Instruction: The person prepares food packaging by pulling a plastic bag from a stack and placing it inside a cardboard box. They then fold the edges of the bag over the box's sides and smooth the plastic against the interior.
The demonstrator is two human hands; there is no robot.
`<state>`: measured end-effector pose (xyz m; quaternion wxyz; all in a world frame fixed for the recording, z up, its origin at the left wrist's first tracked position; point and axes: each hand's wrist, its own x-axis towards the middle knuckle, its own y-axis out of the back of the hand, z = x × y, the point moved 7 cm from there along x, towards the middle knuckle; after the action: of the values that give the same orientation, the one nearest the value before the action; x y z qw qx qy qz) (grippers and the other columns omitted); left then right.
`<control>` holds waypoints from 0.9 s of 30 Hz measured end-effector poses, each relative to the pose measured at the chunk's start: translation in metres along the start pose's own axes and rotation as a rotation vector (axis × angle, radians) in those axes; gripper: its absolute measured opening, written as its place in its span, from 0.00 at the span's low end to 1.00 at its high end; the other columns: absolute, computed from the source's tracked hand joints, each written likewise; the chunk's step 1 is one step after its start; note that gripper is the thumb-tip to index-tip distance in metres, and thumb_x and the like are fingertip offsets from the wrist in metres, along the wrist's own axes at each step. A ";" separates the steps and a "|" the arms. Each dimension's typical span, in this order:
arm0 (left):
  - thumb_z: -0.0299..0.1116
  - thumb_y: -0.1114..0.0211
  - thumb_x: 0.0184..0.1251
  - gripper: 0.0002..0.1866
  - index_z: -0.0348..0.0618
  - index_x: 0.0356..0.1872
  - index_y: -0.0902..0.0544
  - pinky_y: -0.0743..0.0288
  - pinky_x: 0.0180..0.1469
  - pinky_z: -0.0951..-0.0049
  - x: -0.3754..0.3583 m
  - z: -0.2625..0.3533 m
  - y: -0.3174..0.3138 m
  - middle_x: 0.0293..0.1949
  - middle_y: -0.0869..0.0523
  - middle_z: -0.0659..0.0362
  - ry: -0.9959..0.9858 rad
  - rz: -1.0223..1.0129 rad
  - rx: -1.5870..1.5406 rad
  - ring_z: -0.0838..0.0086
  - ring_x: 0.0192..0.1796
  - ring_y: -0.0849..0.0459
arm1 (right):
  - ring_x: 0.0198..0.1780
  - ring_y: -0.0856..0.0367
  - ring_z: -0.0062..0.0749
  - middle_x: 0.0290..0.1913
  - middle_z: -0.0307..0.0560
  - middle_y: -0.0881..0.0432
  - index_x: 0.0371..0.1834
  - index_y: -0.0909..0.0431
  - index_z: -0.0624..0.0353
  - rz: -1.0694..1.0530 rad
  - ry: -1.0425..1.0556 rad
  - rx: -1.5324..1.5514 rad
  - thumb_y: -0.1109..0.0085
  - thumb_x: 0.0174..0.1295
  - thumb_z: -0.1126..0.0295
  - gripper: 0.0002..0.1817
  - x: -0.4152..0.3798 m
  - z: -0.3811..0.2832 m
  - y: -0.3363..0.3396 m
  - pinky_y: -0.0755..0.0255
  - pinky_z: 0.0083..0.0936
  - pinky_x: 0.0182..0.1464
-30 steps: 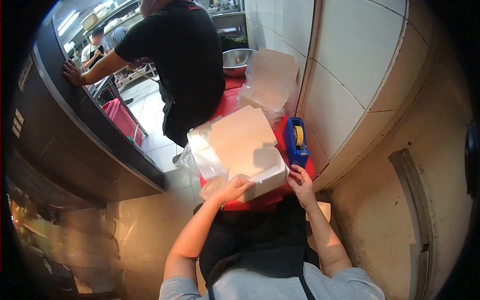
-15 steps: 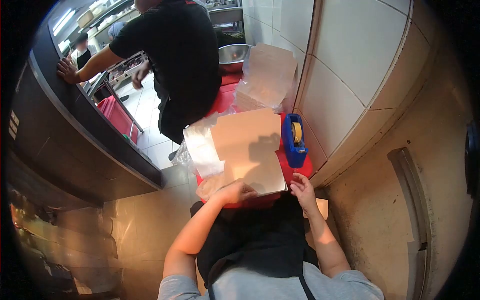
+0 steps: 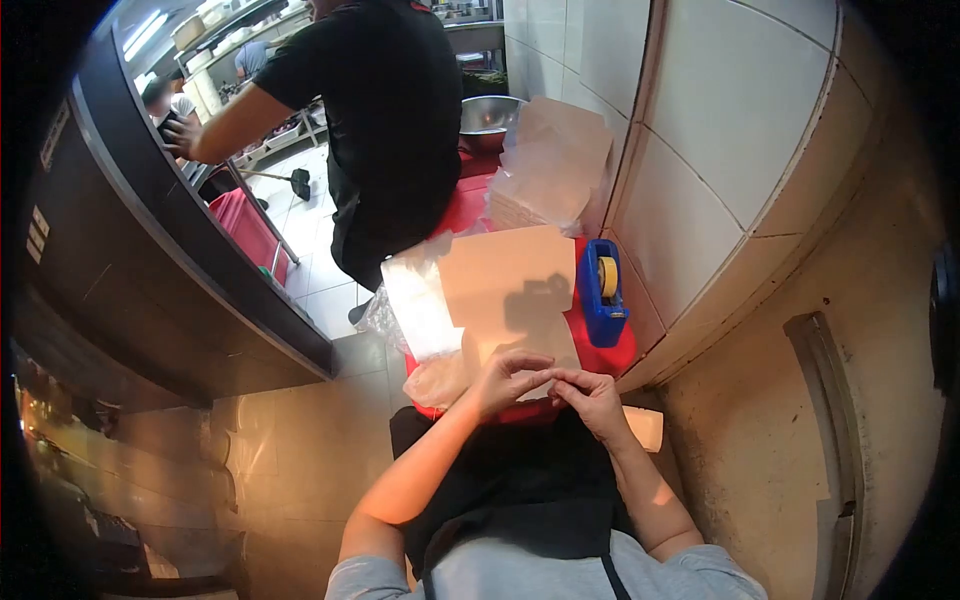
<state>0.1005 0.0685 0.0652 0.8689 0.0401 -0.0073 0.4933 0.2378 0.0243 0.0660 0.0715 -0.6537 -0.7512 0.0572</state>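
Observation:
A brown paper sheet or flat bag (image 3: 505, 275) lies on the red surface (image 3: 600, 355) in front of me, with a shadow across it. Over its near edge, my left hand (image 3: 512, 380) and my right hand (image 3: 588, 398) meet at the fingertips. Both hands look pinched together; anything between the fingers is too small to make out. To the right stands a blue tape dispenser (image 3: 603, 320) with a yellow roll. White paper (image 3: 418, 305) and clear plastic (image 3: 380, 320) lie at the left of the brown sheet.
Behind are a plastic-wrapped stack of brown paper (image 3: 550, 160) and a metal bowl (image 3: 487, 115). A person in black (image 3: 395, 130) sits at the back left, an arm stretched out. A tiled wall (image 3: 740, 110) rises on the right; a dark panel (image 3: 170, 250) is at the left.
My right hand has moved left from beside the dispenser to meet my left hand, which has risen slightly from the paper's edge. The view has shifted, and the other person's arm has drawn in.

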 end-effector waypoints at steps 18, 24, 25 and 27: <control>0.29 0.34 0.60 0.06 0.40 0.36 0.14 0.39 0.63 0.66 -0.031 0.049 0.010 0.53 0.23 0.54 -0.273 0.357 -0.037 0.67 0.61 0.29 | 0.36 0.18 0.29 0.39 0.48 0.17 0.70 0.48 0.64 -0.014 -0.091 0.219 0.44 0.63 0.74 0.34 0.007 0.014 0.001 0.23 0.26 0.44; 0.36 0.43 0.67 0.13 0.41 0.44 0.17 0.48 0.67 0.62 -0.030 0.030 0.002 0.60 0.28 0.58 -0.053 0.283 -0.508 0.69 0.65 0.36 | 0.40 0.18 0.31 0.41 0.46 0.17 0.55 0.26 0.60 -0.097 -0.129 0.527 0.43 0.64 0.71 0.17 0.021 0.009 -0.019 0.22 0.29 0.44; 0.38 0.45 0.68 0.14 0.42 0.46 0.17 0.49 0.67 0.61 -0.030 0.025 0.002 0.62 0.29 0.59 0.006 0.306 -0.578 0.69 0.66 0.37 | 0.40 0.19 0.30 0.41 0.45 0.17 0.52 0.24 0.59 -0.119 -0.112 0.581 0.43 0.63 0.70 0.15 0.026 0.007 -0.022 0.22 0.29 0.43; 0.39 0.47 0.69 0.16 0.43 0.48 0.18 0.51 0.67 0.60 -0.029 0.022 0.003 0.63 0.30 0.61 0.037 0.319 -0.600 0.70 0.67 0.38 | 0.39 0.19 0.29 0.39 0.43 0.17 0.46 0.20 0.59 -0.143 -0.097 0.639 0.41 0.62 0.68 0.12 0.032 0.001 -0.027 0.22 0.30 0.42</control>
<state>0.0838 0.0431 0.0853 0.7538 -0.2279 -0.1426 0.5996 0.2069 0.0526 0.0709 0.2409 -0.5402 -0.7419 0.3159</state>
